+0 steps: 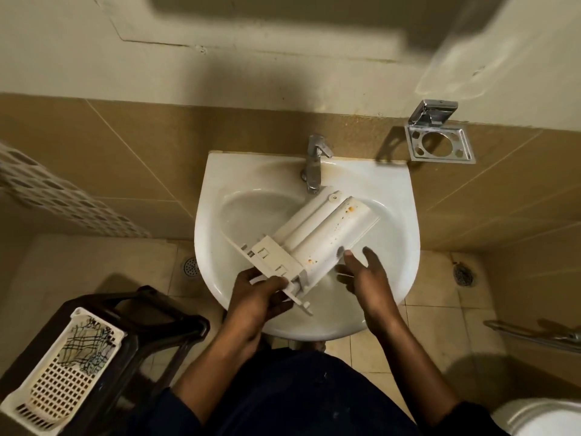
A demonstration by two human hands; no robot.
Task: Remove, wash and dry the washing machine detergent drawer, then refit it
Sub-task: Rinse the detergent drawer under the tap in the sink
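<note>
The drawer (317, 237) lies slantwise over the bowl of the white sink (405, 234), underside up and flecked with orange spots, running from about seven o'clock to one o'clock, with its far end just below the spout of the chrome tap (314, 165) at twelve. The person's left hand (261, 297) grips the drawer's front panel end at seven o'clock, fingers curled under it and thumb over the top. The right hand (367, 278) hangs over the bowl at five o'clock with fingers loosely spread and holding nothing; one fingertip is at the drawer's long edge, though I cannot tell whether it touches. Out at eight o'clock from the sink a dark stool (151, 309) carries a white slotted basket (63, 372) with a checked cloth (94, 344) in it. A chrome holder (440, 136) is fixed to the wall at two o'clock, and a toilet (547, 416) shows at five o'clock.
</note>
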